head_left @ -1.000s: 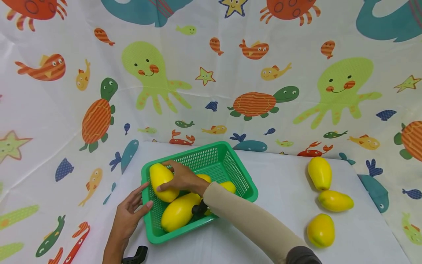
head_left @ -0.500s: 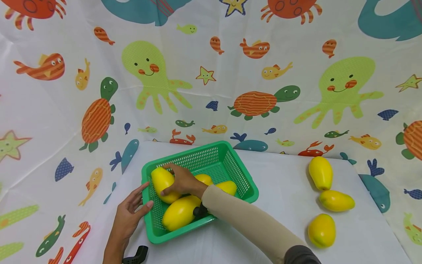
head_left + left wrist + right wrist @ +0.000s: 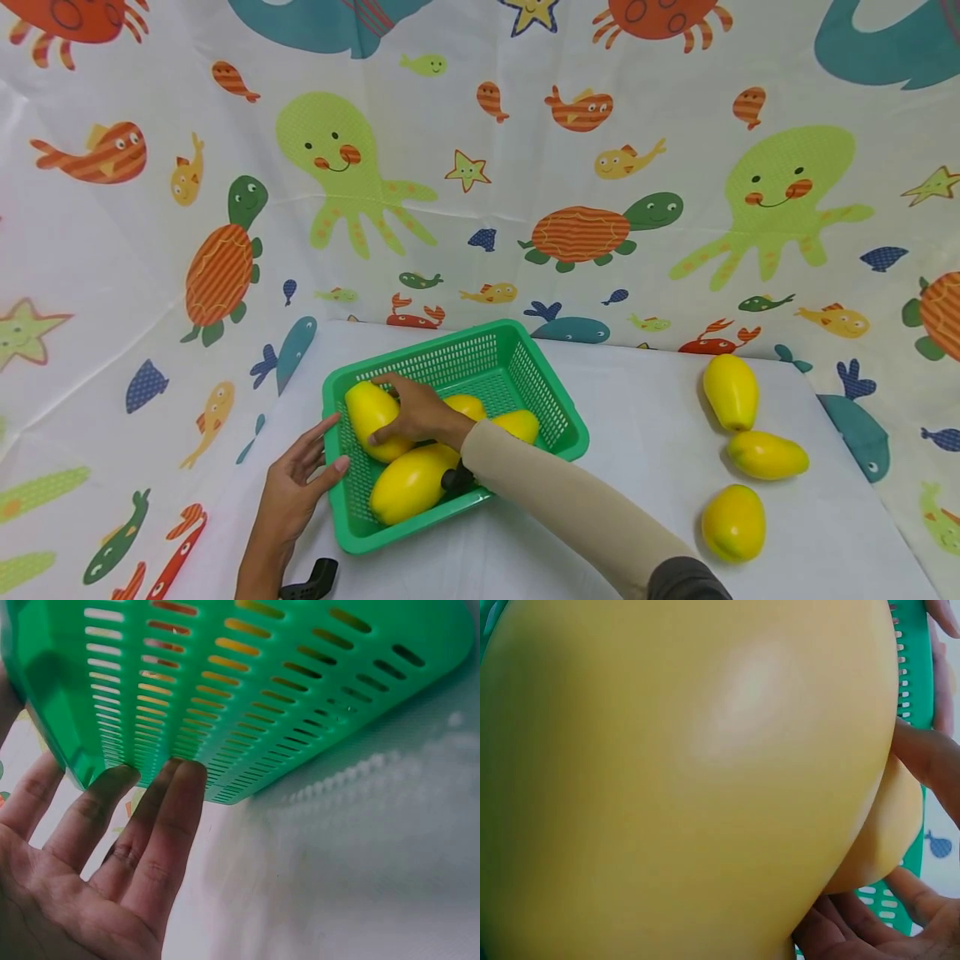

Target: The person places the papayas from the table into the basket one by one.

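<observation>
We saw the right hand (image 3: 416, 412) curled around the smooth yellow plastic papaya (image 3: 372, 419), lying far-to-near in the green slotted plastic basket (image 3: 551, 417); the left hand (image 3: 296, 483), fingers spread, pressed the basket's left wall.

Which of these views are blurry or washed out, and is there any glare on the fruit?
Head view: sharp, evenly lit, soft shadows under the green basket. Left wrist view: basket wall crisp, tabletop beyond it hazy. Right wrist view: one yellow fruit fills the frame, soft-focused, with a pale glare patch near its top.
</observation>
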### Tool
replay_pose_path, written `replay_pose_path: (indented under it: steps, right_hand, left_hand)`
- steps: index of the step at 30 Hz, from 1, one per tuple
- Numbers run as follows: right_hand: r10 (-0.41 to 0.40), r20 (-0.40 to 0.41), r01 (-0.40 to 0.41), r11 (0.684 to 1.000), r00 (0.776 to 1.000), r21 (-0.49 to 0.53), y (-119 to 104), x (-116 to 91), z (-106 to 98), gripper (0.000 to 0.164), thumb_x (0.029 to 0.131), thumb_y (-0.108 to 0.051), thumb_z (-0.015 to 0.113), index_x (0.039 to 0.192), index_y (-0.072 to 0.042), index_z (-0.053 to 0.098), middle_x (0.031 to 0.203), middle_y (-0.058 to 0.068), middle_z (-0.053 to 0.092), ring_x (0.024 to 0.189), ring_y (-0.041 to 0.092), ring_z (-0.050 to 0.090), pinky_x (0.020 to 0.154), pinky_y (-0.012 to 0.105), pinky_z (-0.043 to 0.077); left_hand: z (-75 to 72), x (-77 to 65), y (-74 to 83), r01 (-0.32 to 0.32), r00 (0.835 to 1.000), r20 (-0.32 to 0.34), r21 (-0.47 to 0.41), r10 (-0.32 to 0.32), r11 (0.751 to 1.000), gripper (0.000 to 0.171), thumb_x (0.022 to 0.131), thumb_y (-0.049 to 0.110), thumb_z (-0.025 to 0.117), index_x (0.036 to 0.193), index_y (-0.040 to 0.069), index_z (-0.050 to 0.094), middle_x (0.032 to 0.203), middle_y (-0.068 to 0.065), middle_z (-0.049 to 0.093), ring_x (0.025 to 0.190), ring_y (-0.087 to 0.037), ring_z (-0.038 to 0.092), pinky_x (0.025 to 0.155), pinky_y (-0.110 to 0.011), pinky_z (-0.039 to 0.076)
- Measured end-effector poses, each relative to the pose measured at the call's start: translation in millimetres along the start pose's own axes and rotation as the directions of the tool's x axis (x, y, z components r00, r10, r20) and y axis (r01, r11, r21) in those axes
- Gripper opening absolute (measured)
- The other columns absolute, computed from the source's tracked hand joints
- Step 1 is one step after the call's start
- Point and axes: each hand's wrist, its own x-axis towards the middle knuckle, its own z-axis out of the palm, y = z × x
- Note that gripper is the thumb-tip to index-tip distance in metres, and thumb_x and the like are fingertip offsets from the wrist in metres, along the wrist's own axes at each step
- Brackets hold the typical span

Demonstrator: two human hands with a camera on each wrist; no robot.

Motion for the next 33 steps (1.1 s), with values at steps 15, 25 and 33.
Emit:
replay_pose_path:
  steps: [15, 25, 33]
  right_hand:
    - [-0.05, 0.0, 0.05, 0.997, 0.999, 0.055, -4, -8, -11, 0.088, 0.083, -0.029, 0.094, 0.157, -0.036, 0.048, 0.159, 0.004, 0.056, 0.142, 0.025, 0.056, 0.114, 0.047, 0.053]
    - [-0.194, -0.042, 0.194, 0.981, 0.98, -0.008, -7, -24, -29, 0.085, 0.087, -0.031, 0.091, 0.16, -0.029, 0.047, 0.163, 0.005, 0.052, 0.149, 0.025, 0.051, 0.119, 0.05, 0.048]
    - [-0.313, -0.116, 0.301, 0.947, 0.943, -0.107, -6, -33, -48, 0.086, 0.087, -0.032, 0.09, 0.161, -0.03, 0.046, 0.164, -0.002, 0.051, 0.148, 0.026, 0.052, 0.119, 0.048, 0.048]
  left_hand:
    - [-0.4, -0.1, 1.5, 0.009, 1.0, -0.002, 0.001, -0.009, 1.0, 0.062, 0.105, 0.027, 0.07, 0.162, 0.03, 0.045, 0.161, -0.012, 0.054, 0.118, 0.009, 0.061, 0.094, -0.013, 0.055]
    - [-0.4, 0.3, 0.2, 0.014, 1.0, 0.0, 0.0, -0.014, 1.0, 0.062, 0.105, 0.028, 0.07, 0.162, 0.031, 0.046, 0.16, -0.012, 0.055, 0.118, 0.008, 0.061, 0.094, -0.012, 0.055]
    - [-0.9, 0.4, -0.2, 0.004, 1.0, -0.002, 0.001, -0.004, 1.0, 0.062, 0.105, 0.027, 0.07, 0.162, 0.03, 0.046, 0.161, -0.012, 0.054, 0.117, 0.009, 0.061, 0.094, -0.012, 0.055]
